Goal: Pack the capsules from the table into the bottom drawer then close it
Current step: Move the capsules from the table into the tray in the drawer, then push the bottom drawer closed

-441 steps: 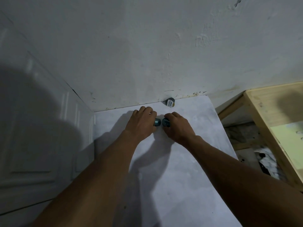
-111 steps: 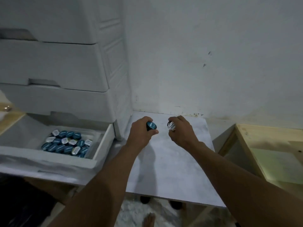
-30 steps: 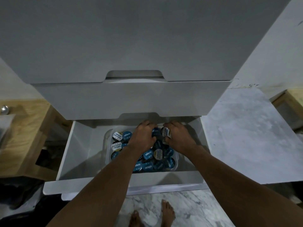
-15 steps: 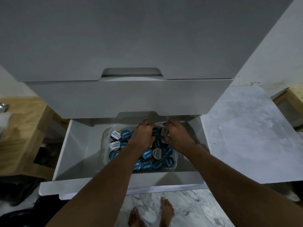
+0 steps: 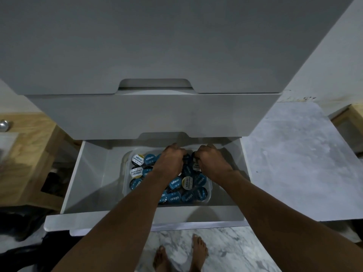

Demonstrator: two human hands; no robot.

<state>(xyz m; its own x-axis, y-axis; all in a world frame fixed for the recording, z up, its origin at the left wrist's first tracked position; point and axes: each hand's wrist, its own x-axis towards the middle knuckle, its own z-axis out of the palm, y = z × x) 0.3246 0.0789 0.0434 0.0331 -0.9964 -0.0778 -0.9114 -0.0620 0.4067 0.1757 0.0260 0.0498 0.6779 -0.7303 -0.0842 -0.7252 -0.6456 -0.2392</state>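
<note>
While the white bottom drawer point(image 5: 204, 213) stands pulled out, left hand point(image 5: 170, 162) and right hand point(image 5: 212, 163) curl over round blue and white capsules point(image 5: 174, 183) in a clear plastic tray point(image 5: 125, 173). Grasp: cannot tell. Bare drawer floor lies left of the tray's edge.

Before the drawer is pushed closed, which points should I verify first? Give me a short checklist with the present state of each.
1. Bottom drawer pulled out: ok.
2. Left hand and right hand above the clear container of capsules: ok.
3. Both hands emptied: cannot tell, the curled fingers hide it.
4. Hands out of the drawer: not ok, both are inside.
5. Marble table without capsules: none on the part that shows, the rest is hidden, so cannot tell.
</note>
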